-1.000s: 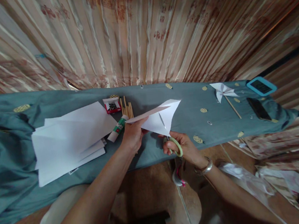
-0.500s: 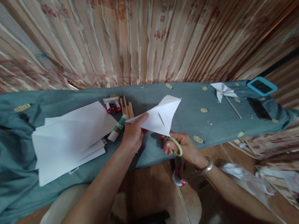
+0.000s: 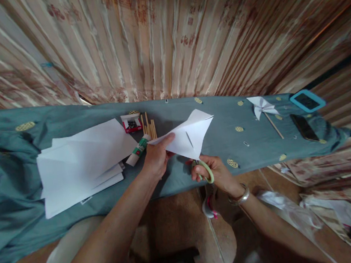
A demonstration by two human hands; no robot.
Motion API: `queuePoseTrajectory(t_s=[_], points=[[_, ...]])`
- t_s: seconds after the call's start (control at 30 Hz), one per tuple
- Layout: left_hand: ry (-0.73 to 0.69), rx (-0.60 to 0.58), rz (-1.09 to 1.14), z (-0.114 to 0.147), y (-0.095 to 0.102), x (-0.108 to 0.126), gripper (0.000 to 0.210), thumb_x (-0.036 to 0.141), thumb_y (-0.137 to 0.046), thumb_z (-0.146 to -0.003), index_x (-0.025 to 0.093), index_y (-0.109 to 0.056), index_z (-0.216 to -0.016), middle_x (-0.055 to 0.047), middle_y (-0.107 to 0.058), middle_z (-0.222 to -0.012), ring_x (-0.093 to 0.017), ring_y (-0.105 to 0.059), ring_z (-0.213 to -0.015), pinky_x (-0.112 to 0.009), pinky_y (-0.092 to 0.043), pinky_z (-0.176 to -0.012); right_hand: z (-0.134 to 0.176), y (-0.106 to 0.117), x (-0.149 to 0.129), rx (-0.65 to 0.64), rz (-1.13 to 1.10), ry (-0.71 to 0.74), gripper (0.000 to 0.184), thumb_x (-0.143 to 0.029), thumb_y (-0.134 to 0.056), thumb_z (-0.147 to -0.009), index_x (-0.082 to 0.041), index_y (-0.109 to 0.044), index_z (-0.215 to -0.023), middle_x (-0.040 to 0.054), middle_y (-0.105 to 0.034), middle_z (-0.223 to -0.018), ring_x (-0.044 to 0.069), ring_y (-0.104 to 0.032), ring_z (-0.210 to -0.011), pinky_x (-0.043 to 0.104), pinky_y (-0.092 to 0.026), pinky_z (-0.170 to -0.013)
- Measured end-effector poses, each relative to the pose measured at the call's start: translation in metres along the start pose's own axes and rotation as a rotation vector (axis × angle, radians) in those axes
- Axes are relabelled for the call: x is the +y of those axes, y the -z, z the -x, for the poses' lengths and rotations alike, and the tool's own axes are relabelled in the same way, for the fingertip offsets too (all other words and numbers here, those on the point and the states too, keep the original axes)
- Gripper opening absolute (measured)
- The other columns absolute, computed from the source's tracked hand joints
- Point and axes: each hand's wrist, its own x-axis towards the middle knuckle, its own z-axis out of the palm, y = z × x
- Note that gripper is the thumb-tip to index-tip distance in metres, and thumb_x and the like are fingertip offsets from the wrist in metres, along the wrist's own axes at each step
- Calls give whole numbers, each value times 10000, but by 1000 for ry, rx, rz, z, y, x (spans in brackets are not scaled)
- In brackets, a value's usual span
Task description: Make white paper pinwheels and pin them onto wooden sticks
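Note:
A white sheet of paper (image 3: 179,138), partly cut, is pinched at its left corner by my left hand (image 3: 158,157). Scissors with pale green handles (image 3: 208,173) are gripped in my right hand (image 3: 214,170). Their blades reach into the lower edge of the paper, and a blade shows through as a dark sliver in the middle of it. The paper hangs above the cloth, its right corner pointing away from my hands. Just behind my left hand lie a green and white glue stick (image 3: 138,150) and several thin wooden sticks (image 3: 149,127).
A stack of white paper (image 3: 76,166) covers the left of the green tablecloth (image 3: 221,112). Beside it stands a small open red box (image 3: 131,123) of dark pins. To the right lie a paper pinwheel (image 3: 262,107) on a stick, a dark phone (image 3: 304,127) and a blue-framed device (image 3: 307,101).
The paper's upper flap has shifted very slightly around the scissor blades. Both hands keep their places and their holds.

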Motion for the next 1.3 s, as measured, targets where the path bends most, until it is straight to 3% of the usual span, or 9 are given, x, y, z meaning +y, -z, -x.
queuePoseTrajectory(t_s=[0.5,1.3], points=[[-4,-8,12,0,0,0,316,213,-812,-462,100,-668,-720,-26,-691,-672,-142,-595,-605,-245,-470,-518,0,-2,-3,28,-26,-36,509,-625,-779,-574,-156,-672,-740,-14,-630,-538,76,-512,-444,199,-421,-450],[-4,6,-18,1,0,0,275,225,-810,-484,105,-669,-687,-35,-687,-663,-150,-596,-604,-261,-475,-537,0,-2,-2,32,-13,-19,500,-630,-768,-590,-158,-659,-717,-4,-638,-547,82,-518,-447,203,-419,-444]])
